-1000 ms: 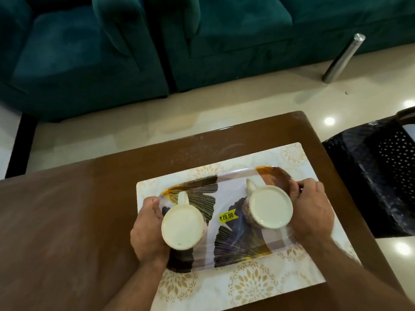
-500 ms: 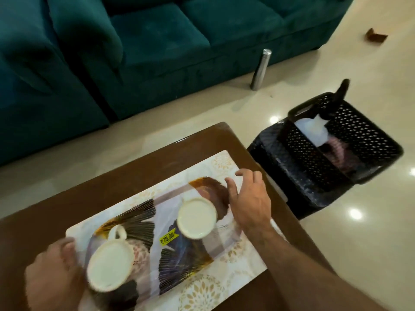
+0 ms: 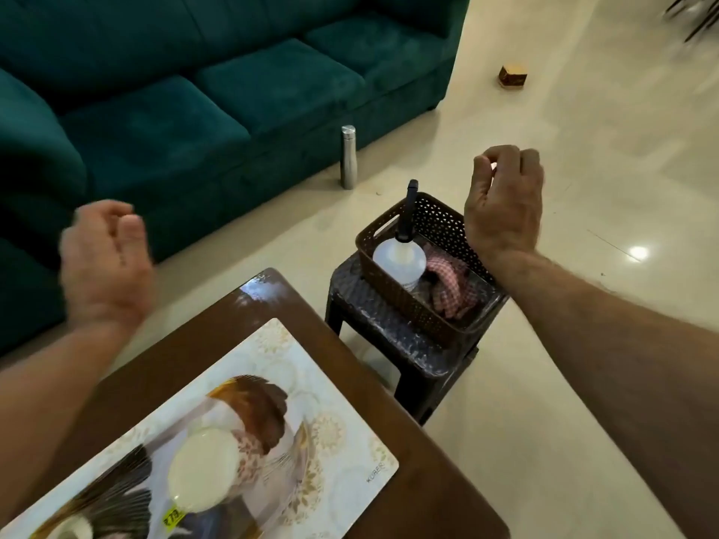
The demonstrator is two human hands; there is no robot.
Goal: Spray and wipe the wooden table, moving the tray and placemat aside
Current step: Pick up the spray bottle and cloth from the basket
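We are holding both hands up in the air with nothing in them. Our left hand [image 3: 105, 262] is hanging at nine o'clock, blurred, its fingers loosely curled and relaxed, apart from everything on the table. Our right hand [image 3: 504, 204] is hovering at two o'clock, above the far rim of the basket [image 3: 404, 301], fingers loosely bent downward and gripping nothing; we cannot tell whether it is touching the rim.

The wooden table [image 3: 428, 480] is sitting at six o'clock, its far corner pointing toward twelve. The placemat [image 3: 342, 414], pale with gold flower prints, is lying flat on it, and the tray [image 3: 256, 394] with dark feather patterns is resting on the placemat. A cup [image 3: 202, 470] is standing on the tray, and a second cup [image 3: 74, 529] is showing at seven o'clock, cut by the frame edge.

Just beyond the table's corner, at one o'clock, a dark stool [image 3: 393, 344] is carrying the basket. Inside it a spray bottle [image 3: 398, 258] is standing upright, with a pink checked cloth [image 3: 451, 285] crumpled beside it.

A steel bottle [image 3: 347, 157] is standing on the floor at twelve o'clock, near the green sofa [image 3: 194, 110]. A small brown block [image 3: 512, 75] is lying on the floor well away at one o'clock.
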